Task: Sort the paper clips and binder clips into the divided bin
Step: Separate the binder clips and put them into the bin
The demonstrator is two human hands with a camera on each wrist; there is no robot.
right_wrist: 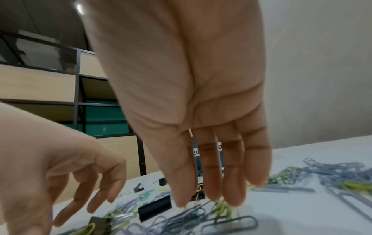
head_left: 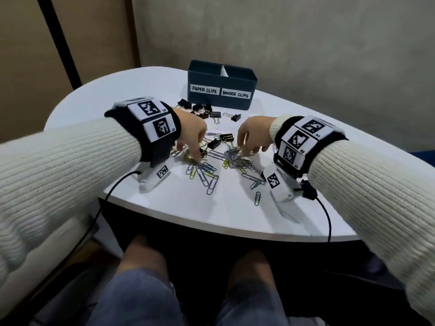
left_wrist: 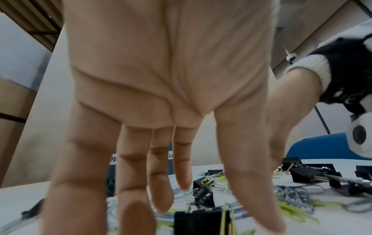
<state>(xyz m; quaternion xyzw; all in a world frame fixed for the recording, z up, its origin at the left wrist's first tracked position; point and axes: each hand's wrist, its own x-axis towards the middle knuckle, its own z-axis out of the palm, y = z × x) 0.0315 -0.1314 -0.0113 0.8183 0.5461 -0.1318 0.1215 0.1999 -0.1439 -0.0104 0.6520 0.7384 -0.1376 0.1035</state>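
divided bin (head_left: 221, 85) interior hidden, fingertip contact unclear

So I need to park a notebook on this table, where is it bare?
Bare: the table left of the bin, and its right side beyond the right hand. Crowded: the clips between both hands and before the bin.

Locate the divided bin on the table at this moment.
In the head view the divided bin stands at the far edge of the white table, beyond both hands, with loose binder clips just in front of it.
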